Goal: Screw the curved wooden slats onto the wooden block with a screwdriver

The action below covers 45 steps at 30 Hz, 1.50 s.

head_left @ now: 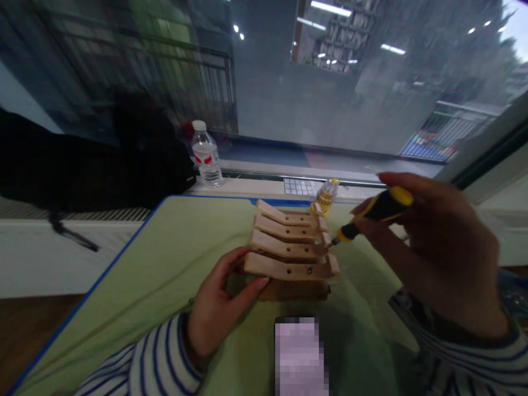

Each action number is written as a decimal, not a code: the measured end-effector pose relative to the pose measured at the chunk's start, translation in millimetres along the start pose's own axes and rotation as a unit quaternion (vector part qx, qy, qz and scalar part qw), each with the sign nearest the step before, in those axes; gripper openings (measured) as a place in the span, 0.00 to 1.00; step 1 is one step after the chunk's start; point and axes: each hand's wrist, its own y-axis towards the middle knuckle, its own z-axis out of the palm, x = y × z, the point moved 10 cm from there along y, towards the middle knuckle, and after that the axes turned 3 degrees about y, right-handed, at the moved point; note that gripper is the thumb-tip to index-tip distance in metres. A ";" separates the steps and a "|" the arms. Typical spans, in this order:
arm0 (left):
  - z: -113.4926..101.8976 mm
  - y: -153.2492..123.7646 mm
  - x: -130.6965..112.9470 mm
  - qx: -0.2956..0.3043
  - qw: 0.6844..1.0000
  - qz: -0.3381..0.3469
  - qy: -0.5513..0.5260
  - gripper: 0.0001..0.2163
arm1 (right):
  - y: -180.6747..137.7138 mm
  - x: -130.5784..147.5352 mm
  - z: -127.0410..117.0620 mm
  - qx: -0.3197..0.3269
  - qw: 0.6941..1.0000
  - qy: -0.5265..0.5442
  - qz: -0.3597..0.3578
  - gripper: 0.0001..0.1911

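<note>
A small wooden rack [297, 250] with several bent slats stands on the table. Dark holes show in the slats, and the front slat seems to have a screw in one of them. My left hand [223, 300] grips the rack's left side, thumb along its front edge and fingers partly hidden behind. A yellow and black screwdriver [373, 213] is pinched between the thumb and fingers of my right hand [441, 247]. Its tip points down and left, close to the right ends of the slats; whether it touches them I cannot tell.
A phone [299, 357] with a blurred screen lies in front of the rack. Behind the table [157, 275], a water bottle [206, 157] stands on the sill near a window. A small yellow-capped bottle [326, 195] is behind the rack. A black bag-like bundle [103, 170] rests at left.
</note>
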 end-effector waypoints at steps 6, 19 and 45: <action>-4.1 -4.8 2.3 -0.009 1.000 -0.005 0.001 0.23 | -13.1 6.9 23.0 0.103 0.986 -0.117 -0.056 0.23; -8.4 -10.3 -2.4 -0.014 1.000 -0.002 0.021 0.22 | -16.3 9.3 51.4 0.180 0.965 -0.168 -0.089 0.13; -8.9 -10.2 -0.9 -0.018 0.999 -0.010 0.026 0.20 | -17.5 6.9 57.9 0.197 0.963 -0.160 -0.090 0.13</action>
